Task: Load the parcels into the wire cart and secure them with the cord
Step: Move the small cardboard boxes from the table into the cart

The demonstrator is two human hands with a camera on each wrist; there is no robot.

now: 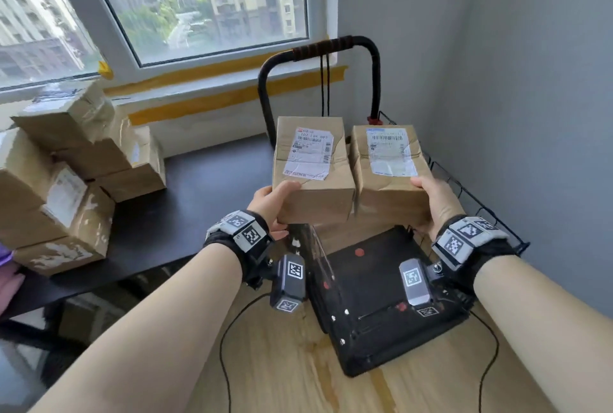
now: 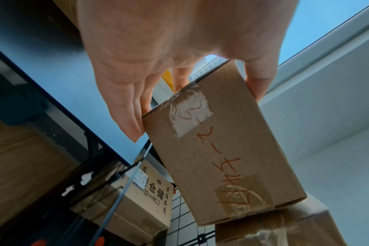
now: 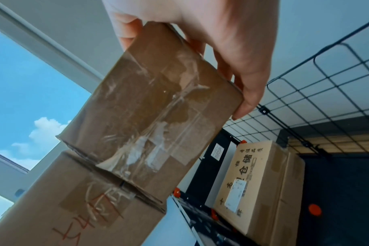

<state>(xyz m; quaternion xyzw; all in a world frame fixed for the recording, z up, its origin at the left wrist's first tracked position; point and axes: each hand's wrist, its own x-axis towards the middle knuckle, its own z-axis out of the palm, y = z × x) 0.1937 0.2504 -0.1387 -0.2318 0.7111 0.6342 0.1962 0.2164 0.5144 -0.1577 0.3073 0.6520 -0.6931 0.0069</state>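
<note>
two parcels (image 1: 313, 177) (image 1: 388, 177) side by side above the cart (image 1: 477, 200), each hand's grip grasping one.

The parcel labels (image 1: 310, 154) are too blurred to read.

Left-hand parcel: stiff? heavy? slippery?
Probably stiff: the left parcel keeps square edges in the left hand. Likely light, since that hand alone holds it by one end. Glossy tape on its underside may be slick.
</note>
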